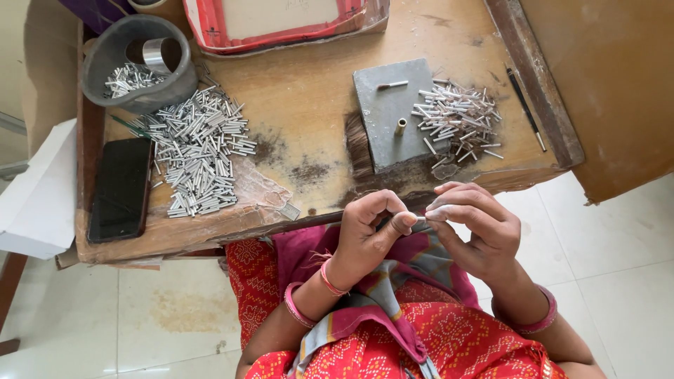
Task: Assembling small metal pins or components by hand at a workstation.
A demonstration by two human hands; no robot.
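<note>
My left hand (370, 235) and my right hand (472, 226) meet in front of the table edge, above my lap. Between their fingertips they pinch one small silver metal tube (420, 219), each hand holding an end. Just beyond the hands lies a grey metal block (390, 98) with a short brass peg (400, 126) standing on it and a thin pin lying near its far edge. A pile of thin metal pins and tubes (460, 116) lies to the right of the block.
A large heap of silver tubes (200, 151) covers the left of the wooden table (302, 91). Behind it stands a grey bowl (137, 63) with more tubes. A black phone (121, 188) lies at the left edge, a red-rimmed tray (281, 24) at the back, a dark pencil (526, 109) at the right.
</note>
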